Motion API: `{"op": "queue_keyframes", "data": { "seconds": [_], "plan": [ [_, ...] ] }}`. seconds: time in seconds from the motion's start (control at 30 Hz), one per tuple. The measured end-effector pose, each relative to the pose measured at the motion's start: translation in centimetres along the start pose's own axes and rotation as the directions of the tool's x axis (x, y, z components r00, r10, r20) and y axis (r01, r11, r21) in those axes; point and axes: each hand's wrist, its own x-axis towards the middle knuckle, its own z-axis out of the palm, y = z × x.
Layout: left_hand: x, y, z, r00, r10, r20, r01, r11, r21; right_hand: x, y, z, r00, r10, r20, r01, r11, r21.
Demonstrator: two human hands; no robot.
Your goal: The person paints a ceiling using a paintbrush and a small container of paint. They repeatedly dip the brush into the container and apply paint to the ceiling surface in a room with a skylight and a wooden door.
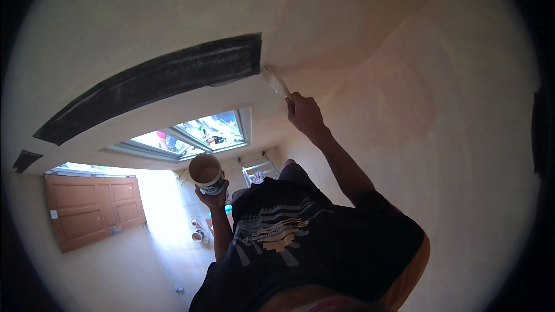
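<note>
My right hand (305,114) is raised, its fingers closed round the handle of a paintbrush (276,83). The brush's tip lies at the pale wall surface, just beside the right end of a long, dark rectangular strip (167,84). Lower and to the left, my left hand (214,197) grips a small paint bucket (214,186) from below and the side. The bucket's mouth faces up and its inside looks pale brown; how much it holds I cannot tell.
A window (214,130) with two panes sits below the dark strip. Metal ladder rungs (260,169) show beneath my legs. Far below, several small containers (198,236) stand on the floor. An orange-brown panelled door (95,211) is at the left, and a broad wall (462,156) rises at the right.
</note>
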Motion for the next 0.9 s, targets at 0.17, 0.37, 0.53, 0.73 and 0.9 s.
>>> {"op": "queue_keyframes", "data": {
  "seconds": [0.17, 0.37, 0.53, 0.73, 0.9],
  "plan": [
    [0.7, -0.4, 0.0, 1.000, -0.025, -0.013, 0.025, 0.999, -0.044, 3.3, -1.7, -5.2, 0.999, -0.025, 0.031, 0.029, 0.992, -0.121],
    [1.5, -1.5, -1.8, 0.997, -0.026, 0.078, 0.042, 0.975, -0.216, 4.4, -5.9, -14.4, 0.987, -0.157, -0.026, 0.151, 0.977, -0.149],
    [0.8, -1.9, -1.8, 0.993, 0.120, 0.019, -0.121, 0.989, 0.085, 2.3, -8.8, -17.0, 0.949, -0.137, -0.283, 0.134, 0.991, -0.028],
    [0.3, -1.7, -1.6, 0.979, 0.200, 0.026, -0.201, 0.958, 0.203, 1.7, -3.4, -4.0, 0.878, -0.191, -0.439, 0.206, 0.979, -0.013],
    [0.7, -0.2, -0.6, 0.997, -0.042, 0.067, 0.060, 0.952, -0.300, -1.2, -1.0, 2.3, 0.948, -0.144, -0.285, 0.140, 0.990, -0.035]
  ]
}}
